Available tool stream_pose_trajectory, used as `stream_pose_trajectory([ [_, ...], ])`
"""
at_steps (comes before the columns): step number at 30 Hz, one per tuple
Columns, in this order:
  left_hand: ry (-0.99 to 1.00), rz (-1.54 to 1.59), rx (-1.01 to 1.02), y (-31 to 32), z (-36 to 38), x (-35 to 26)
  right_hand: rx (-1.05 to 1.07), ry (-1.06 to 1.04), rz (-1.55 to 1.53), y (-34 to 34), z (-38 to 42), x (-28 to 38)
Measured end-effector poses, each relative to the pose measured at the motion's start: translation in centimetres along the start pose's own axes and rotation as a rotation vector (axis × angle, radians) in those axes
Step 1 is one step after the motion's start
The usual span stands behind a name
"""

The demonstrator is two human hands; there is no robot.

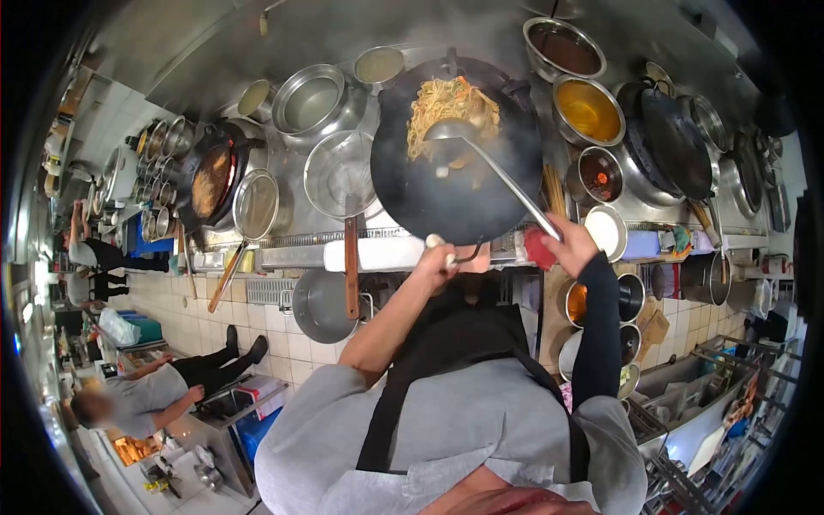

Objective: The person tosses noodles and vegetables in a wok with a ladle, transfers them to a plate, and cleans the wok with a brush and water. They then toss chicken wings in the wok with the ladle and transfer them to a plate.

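Observation:
A large dark wok (412, 197) sits on the stove in front of me, with noodles (451, 103) and bits of vegetable gathered at its far side. My right hand (573, 246) is wrapped round the handle of a metal ladle (515, 184), whose bowl rests against the near edge of the noodles. Something red (539, 249) shows beside that hand, perhaps the handle's end. At the wok's near rim, my left hand (439, 262) is closed on its dark curved handle (469, 255); a pale bit, maybe cloth, shows by the fingers. Steam blurs the wok's inside.
Left of the wok are a strainer (339, 176) with a wooden handle and a pot of liquid (311, 101). To the right stand a bowl of yellow oil (589, 112), a dark red sauce bowl (600, 174) and another wok (675, 142). A co-worker (154, 395) is at lower left.

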State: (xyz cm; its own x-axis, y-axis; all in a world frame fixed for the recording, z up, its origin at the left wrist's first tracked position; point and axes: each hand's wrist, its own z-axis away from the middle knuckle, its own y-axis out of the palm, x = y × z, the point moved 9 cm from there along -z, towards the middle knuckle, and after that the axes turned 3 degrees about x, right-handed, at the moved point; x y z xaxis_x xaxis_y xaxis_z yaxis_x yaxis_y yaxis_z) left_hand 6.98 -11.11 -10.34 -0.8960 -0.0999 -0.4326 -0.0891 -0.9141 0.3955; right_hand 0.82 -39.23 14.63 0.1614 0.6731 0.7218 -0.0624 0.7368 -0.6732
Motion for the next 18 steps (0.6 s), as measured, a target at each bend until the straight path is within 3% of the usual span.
stream_pose_trajectory([
  [2, 0.062, 0.059, 0.005, 0.3, 2.0, -1.9, 0.048, 0.177, -0.248, -0.3, 3.5, -2.8],
  [5, 0.133, 0.209, 0.053, 1.7, 3.8, -6.9, 0.03, 0.19, -0.063, -0.7, 5.7, -6.5],
  [8, 0.226, 0.055, -0.02, 1.8, 3.8, -8.6, -0.242, 0.036, -0.041, 0.8, 4.7, -6.1],
  [9, 0.331, -0.065, -0.101, 1.2, 3.5, -7.9, -0.204, 0.188, -0.054, 2.2, 4.1, -6.7],
  [10, 0.435, -0.188, -0.184, 0.6, 2.8, -5.8, -0.52, -0.155, 0.221, 3.9, 4.2, -7.3],
  [11, 0.783, -0.313, -0.261, -0.3, 1.1, -4.3, -0.17, 0.53, -0.382, 6.1, 4.4, -6.4],
  [12, 0.88, -0.334, -0.215, 1.5, 3.1, -3.6, -0.214, 0.528, -0.804, 9.6, 4.7, -7.3],
  [13, 0.712, -0.274, -0.151, 1.7, 3.1, -2.0, -0.141, 0.642, -1.015, 10.1, 4.7, -3.9],
  [14, 0.54, -0.212, -0.089, 2.0, 3.2, -0.5, -0.046, 0.602, -1.228, 12.3, 4.3, -4.0],
  [16, 0.482, -0.223, -0.136, 1.9, 5.2, -0.7, 0.091, 0.587, -1.571, 11.7, 4.0, 1.1],
  [18, 0.341, -0.157, -0.165, 2.0, 8.4, -0.6, 0.267, 0.597, -1.968, 13.1, 4.0, 0.9],
])
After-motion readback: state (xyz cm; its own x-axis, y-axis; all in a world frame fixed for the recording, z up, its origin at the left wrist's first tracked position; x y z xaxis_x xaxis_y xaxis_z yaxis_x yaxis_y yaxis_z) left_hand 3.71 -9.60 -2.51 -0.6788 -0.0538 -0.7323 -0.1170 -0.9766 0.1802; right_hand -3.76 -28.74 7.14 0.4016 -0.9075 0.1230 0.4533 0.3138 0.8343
